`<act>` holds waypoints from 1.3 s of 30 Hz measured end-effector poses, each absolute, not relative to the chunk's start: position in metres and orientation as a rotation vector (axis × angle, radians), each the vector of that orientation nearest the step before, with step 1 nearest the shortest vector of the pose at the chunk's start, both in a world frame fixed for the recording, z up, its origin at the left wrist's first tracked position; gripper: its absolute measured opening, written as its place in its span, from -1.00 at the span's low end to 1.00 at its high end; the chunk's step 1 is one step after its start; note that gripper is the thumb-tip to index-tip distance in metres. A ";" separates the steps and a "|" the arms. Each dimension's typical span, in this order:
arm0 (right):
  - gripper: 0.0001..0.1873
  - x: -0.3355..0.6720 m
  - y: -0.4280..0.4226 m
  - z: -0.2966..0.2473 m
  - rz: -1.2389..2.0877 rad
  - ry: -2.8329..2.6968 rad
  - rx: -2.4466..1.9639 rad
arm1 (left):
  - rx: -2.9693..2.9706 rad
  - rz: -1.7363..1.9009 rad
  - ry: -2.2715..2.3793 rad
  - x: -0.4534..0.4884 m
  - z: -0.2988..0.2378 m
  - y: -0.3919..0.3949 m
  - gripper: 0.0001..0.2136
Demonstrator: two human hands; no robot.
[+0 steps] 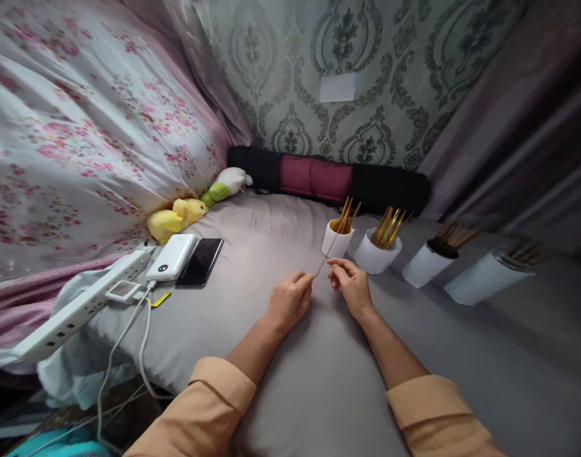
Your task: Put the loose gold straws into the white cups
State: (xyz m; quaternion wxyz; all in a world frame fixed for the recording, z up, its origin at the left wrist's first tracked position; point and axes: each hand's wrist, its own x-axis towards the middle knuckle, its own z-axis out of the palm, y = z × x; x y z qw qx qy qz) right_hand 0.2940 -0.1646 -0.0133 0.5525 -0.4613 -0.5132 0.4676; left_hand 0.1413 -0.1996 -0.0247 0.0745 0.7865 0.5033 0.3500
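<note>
My left hand (293,298) is closed on the lower end of a thin golden-brown stick (320,266), which slants up and to the right. My right hand (350,285) is beside it with curled fingers, its fingertips pinching at the middle of the stick. Just beyond the hands stands a white-wrapped cup (335,246) holding golden sticks (347,214). To its right is a wider white cup (376,255) with shiny golden sticks (390,227). Farther right, a white-wrapped container (426,265) and another white container (485,279) hold brownish sticks.
On the left lie a black phone (199,262), a white power bank (172,256), a power strip (87,301) and white cables (123,336). Plush toys (178,217) rest by the floral curtain. A black and maroon roll (316,176) lies along the wall on the grey bedding (252,247).
</note>
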 end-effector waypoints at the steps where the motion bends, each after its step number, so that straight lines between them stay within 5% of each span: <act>1: -0.76 0.294 -0.164 -0.013 1.110 -1.207 -1.086 | 2.383 1.032 1.513 0.141 -0.024 -0.200 -0.73; 18: -0.71 0.294 -0.165 -0.010 1.235 -1.115 -1.066 | 2.558 0.817 1.568 0.141 -0.023 -0.201 -0.72; 39: -0.61 0.295 -0.162 -0.017 1.236 -1.137 -1.114 | 2.232 1.027 1.398 0.144 -0.028 -0.200 -0.75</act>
